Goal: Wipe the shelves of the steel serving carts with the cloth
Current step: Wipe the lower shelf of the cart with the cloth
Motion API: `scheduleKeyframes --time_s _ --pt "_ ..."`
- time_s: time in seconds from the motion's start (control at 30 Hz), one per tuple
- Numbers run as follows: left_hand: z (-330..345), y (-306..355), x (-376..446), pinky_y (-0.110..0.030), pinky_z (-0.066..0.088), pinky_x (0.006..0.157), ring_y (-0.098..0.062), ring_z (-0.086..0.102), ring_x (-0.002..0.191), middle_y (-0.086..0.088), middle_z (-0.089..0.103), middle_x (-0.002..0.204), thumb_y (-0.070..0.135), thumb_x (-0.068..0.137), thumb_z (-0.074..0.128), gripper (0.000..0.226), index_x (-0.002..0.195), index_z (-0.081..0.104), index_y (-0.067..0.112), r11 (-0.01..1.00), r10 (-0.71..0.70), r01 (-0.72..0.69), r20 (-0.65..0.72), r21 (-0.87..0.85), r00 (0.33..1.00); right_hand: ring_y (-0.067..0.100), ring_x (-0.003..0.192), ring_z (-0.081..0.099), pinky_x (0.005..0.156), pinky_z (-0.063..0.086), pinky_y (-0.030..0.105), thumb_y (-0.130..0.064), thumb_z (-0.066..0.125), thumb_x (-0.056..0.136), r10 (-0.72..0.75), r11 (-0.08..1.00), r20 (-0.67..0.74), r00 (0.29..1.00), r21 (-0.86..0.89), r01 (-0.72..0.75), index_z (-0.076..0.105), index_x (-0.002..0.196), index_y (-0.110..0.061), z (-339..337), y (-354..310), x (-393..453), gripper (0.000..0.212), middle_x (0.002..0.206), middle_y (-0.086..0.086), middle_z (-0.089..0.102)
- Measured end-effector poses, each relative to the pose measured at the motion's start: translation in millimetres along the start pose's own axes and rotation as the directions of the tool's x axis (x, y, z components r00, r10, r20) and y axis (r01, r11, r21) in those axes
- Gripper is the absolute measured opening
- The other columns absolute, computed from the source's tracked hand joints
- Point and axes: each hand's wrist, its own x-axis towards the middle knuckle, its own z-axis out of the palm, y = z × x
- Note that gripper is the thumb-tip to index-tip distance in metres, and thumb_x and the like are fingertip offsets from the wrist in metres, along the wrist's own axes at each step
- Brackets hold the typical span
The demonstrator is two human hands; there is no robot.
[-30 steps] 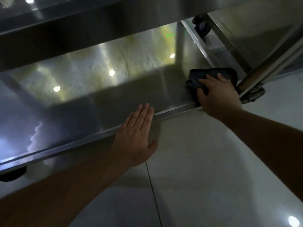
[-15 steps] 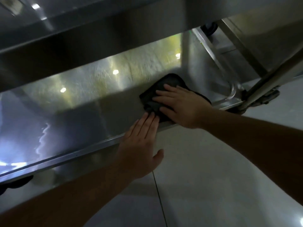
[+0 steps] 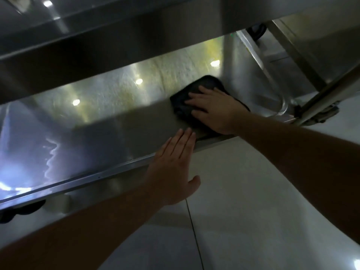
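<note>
Head view, cart's lower shelf (image 3: 109,133): brushed steel, cut off at the left edge; far part hidden under the upper shelf (image 3: 116,41); glare spots blur its surface.
Floor (image 3: 253,201): pale tiles, dim.
Cloth (image 3: 187,106): dark, bunched, on the lower shelf's right end near the front rim; its near half is covered.
Right hand (image 3: 216,110): flat, fingers straight, pressing the cloth.
Left hand (image 3: 173,168): open, fingertips resting on the front rim.
Caster (image 3: 257,31): mostly hidden.

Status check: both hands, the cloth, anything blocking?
Right hand flat on dark cloth, lower steel shelf. Left hand open on shelf edge. Nothing blocking.
</note>
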Motion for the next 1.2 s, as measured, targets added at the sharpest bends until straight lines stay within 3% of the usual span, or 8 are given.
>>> scheduleKeyframes --time_s 0.33,0.57,0.7,0.8,0.9,1.0,1.1,1.2 --pt "-12 -5 4 -0.031 -0.008 0.129 -0.009 -0.02 0.159 0.004 -0.017 0.176 0.053 0.089 0.059 0.109 0.169 -0.008 0.02 0.992 0.034 -0.023 0.09 -0.126 0.995 0.029 0.159 0.004 0.126 0.004 0.056 -0.047 0.025 0.107 0.607 0.795 -0.131 0.784 0.095 -0.599 0.027 0.161 -0.026 -12 39 -35 0.059 0.172 -0.001 0.016" --pt "-38 -74 -58 -0.024 -0.004 0.128 -0.02 0.006 0.163 -0.006 0.013 0.176 0.042 0.103 0.049 0.079 0.167 0.015 0.012 0.988 -0.063 0.062 0.004 -0.14 0.998 0.027 0.159 0.0 0.126 0.002 0.055 -0.046 0.023 0.108 0.42 0.907 -0.055 0.906 0.044 -0.419 0.023 0.163 -0.025 8 -74 33 0.059 0.173 -0.003 0.011" --pt "-52 -150 -113 -0.032 0.01 0.128 -0.025 0.016 0.162 -0.01 0.022 0.173 0.051 0.098 0.035 0.079 0.165 0.026 0.01 0.945 -0.296 0.3 0.046 -0.13 0.954 0.02 0.159 -0.001 0.127 0.0 0.049 -0.048 0.024 0.108 0.031 1.0 0.043 0.999 -0.008 -0.03 0.025 0.163 -0.031 31 -160 60 0.057 0.172 -0.008 0.013" --pt "-52 -204 -149 -0.045 0.023 0.128 -0.029 0.026 0.158 -0.015 0.033 0.168 0.041 0.107 0.048 0.065 0.162 0.035 0.007 0.861 -0.493 0.494 0.033 -0.119 0.869 0.013 0.158 0.004 0.127 0.002 0.046 -0.052 0.027 0.107 -0.034 0.999 0.039 0.999 0.019 0.033 0.031 0.16 -0.036 34 -160 64 0.055 0.17 -0.013 0.018" --pt "-45 -250 -185 -0.057 0.033 0.119 -0.042 0.04 0.144 -0.024 0.047 0.152 0.026 0.105 0.055 0.049 0.148 0.048 0.002 0.78 -0.621 0.619 0.011 -0.093 0.784 0.026 0.154 0.025 0.123 0.022 0.052 -0.046 0.036 0.106 0.195 0.98 -0.124 0.973 -0.026 -0.2 0.046 0.151 -0.028 26 -103 48 0.05 0.164 -0.001 0.036" --pt "-37 -273 -219 -0.059 0.028 0.121 -0.045 0.036 0.146 -0.029 0.043 0.154 0.04 0.109 0.04 0.058 0.15 0.043 -0.001 0.683 -0.73 0.726 -0.048 -0.078 0.682 0.036 0.151 0.026 0.12 0.022 0.06 -0.046 0.029 0.106 0.599 0.798 -0.216 0.771 0.08 -0.597 0.045 0.15 -0.019 12 -45 26 0.054 0.161 0.01 0.038" --pt "-23 -277 -229 -0.062 0.019 0.126 -0.054 0.029 0.149 -0.038 0.037 0.154 0.048 0.104 0.021 0.078 0.149 0.039 -0.013 0.72 -0.694 0.693 -0.016 -0.039 0.72 0.034 0.157 0.007 0.124 0.006 0.061 -0.047 0.02 0.105 0.792 0.61 -0.142 0.593 0.191 -0.769 0.032 0.157 -0.019 11 -64 35 0.061 0.169 0.004 0.022" --pt "-17 -282 -225 -0.053 0.014 0.13 -0.049 0.023 0.155 -0.036 0.029 0.163 0.048 0.102 0.022 0.081 0.157 0.031 -0.01 0.665 -0.745 0.733 -0.074 -0.143 0.663 0.033 0.157 0.008 0.124 0.006 0.061 -0.042 0.025 0.104 0.715 0.698 -0.157 0.681 0.202 -0.687 0.036 0.155 -0.017 29 -143 75 0.058 0.168 0.005 0.025"
